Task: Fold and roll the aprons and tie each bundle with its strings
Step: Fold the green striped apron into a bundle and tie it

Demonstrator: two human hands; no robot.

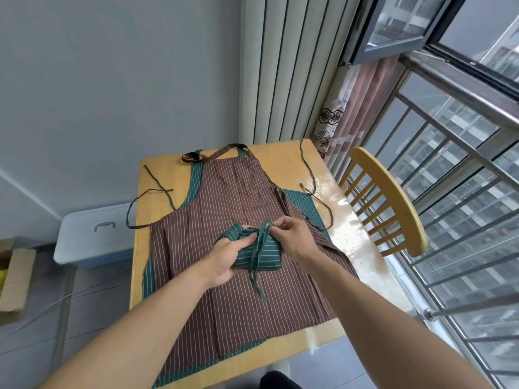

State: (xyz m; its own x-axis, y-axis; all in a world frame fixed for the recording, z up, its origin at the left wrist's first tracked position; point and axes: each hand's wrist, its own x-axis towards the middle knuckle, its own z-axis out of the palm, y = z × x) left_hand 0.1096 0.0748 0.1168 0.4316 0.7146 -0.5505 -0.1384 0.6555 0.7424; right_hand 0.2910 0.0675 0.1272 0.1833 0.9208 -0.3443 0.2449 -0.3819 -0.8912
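A rolled green striped apron bundle sits above the middle of a brown striped apron spread flat on the table. My left hand grips the bundle's left end. My right hand pinches the bundle's green string, which loops over the roll; two string ends hang down toward me. Under the brown apron lies another green striped apron, its edges showing at the sides and the near hem.
The wooden table stands against a grey wall. A yellow wooden chair is at the right beside a window railing. A blue-white lidded bin and a cardboard box stand on the floor at the left. Loose apron strings trail over both table sides.
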